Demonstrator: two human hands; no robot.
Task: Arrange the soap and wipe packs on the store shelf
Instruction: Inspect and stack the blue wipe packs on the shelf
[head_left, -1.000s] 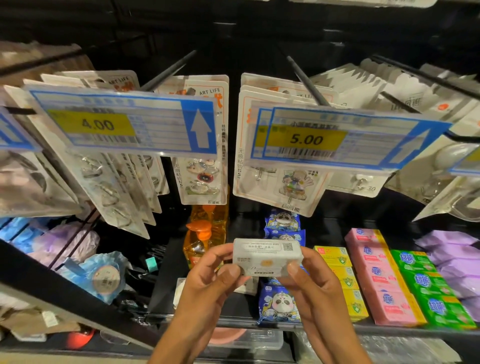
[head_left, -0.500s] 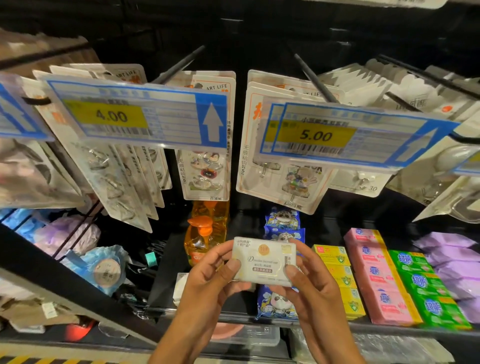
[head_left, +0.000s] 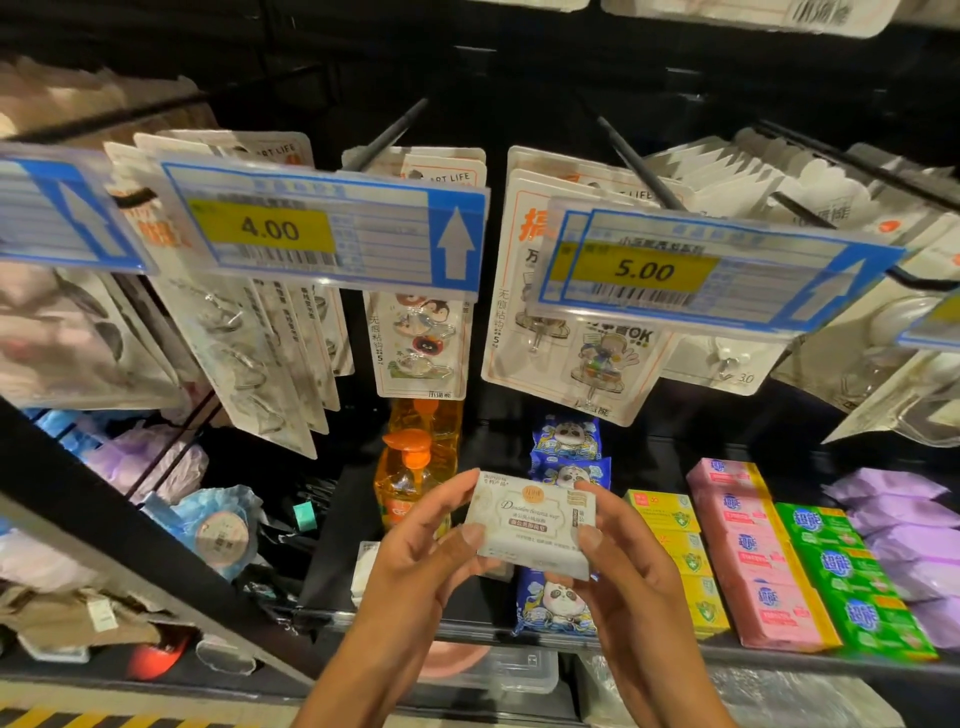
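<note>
Both hands hold a white soap box with brown script above the front of the black shelf. My left hand grips its left end, thumb on the printed face. My right hand grips its right end the same way. Under the box lie blue panda wipe packs in a row running back. To the right sit rows of yellow soap boxes, pink soap bars and green soap bars. Purple packs fill the far right.
Orange pump bottles stand at the back left of the shelf. A white pack lies at the shelf's left front. Hook packs on pegs with price tags 4.00 and 5.00 hang overhead. Wrapped goods crowd the left bay.
The soap box has been turned in my hands from its side panel to its printed front face. The view has shifted slightly; the hands stay at the same spot.
</note>
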